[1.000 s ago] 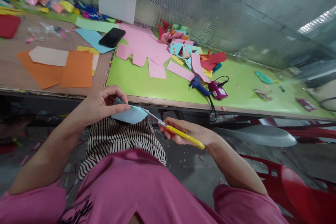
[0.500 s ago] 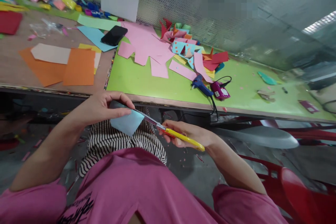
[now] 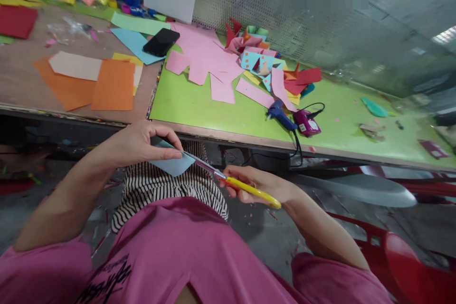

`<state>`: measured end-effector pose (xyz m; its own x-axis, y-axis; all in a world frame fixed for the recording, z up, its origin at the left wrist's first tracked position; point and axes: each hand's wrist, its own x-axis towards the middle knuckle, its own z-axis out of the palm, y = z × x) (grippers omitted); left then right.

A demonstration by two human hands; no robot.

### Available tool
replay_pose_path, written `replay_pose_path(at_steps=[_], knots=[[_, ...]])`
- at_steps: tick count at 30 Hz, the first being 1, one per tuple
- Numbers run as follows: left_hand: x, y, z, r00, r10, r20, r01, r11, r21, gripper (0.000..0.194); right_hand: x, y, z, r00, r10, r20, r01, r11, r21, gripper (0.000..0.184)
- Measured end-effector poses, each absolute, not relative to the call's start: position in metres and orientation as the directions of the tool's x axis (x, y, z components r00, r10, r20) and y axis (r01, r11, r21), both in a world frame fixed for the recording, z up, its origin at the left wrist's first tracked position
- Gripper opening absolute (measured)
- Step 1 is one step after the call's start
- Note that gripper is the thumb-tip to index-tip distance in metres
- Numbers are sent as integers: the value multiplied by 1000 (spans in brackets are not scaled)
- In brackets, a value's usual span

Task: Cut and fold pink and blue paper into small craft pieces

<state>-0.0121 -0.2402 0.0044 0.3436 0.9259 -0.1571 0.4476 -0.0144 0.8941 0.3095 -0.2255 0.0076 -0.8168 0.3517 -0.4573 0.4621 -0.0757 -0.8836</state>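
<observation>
A light-blue pointed paper piece [image 3: 174, 166] is pinched between thumb and fingers of the left hand [image 3: 144, 145], apparently so that its right side is left free; the green surface [image 3: 199, 110] is set just beyond it. To its right, steel scissors with yellow-and-red handles [image 3: 252, 192] are held in curled fingers of the right hand [image 3: 262, 182], blades against the paper, presumably for control. Farther right, the white label on a purple box [image 3: 307, 121] cannot be read; nearer than the paper, black lettering [image 3: 108, 277] on a pink shirt [image 3: 171, 247] is not legible.
</observation>
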Motion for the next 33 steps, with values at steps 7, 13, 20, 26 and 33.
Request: replay_pose_path(at_steps=[7,13,20,26,33], knots=[[-13,-240,3,322,933,-158,456,-7,890,33,309,-227,7,-811,360,-461,458,-102,-883,74],[-12,-240,3,325,932,-160,448,-3,894,31,310,-226,5,-801,363,-476,476,-97,-874,72],[-13,-239,3,342,925,-164,449,-8,893,28,309,-227,6,-777,369,-510,490,-155,-858,61],[-13,-240,5,351,920,-175,465,-9,885,28,309,-228,3,-755,393,-525,481,-212,-851,49],[-19,-247,-4,289,930,-227,224,165,961,34,312,-229,1,-747,408,-525,444,-281,-851,46]])
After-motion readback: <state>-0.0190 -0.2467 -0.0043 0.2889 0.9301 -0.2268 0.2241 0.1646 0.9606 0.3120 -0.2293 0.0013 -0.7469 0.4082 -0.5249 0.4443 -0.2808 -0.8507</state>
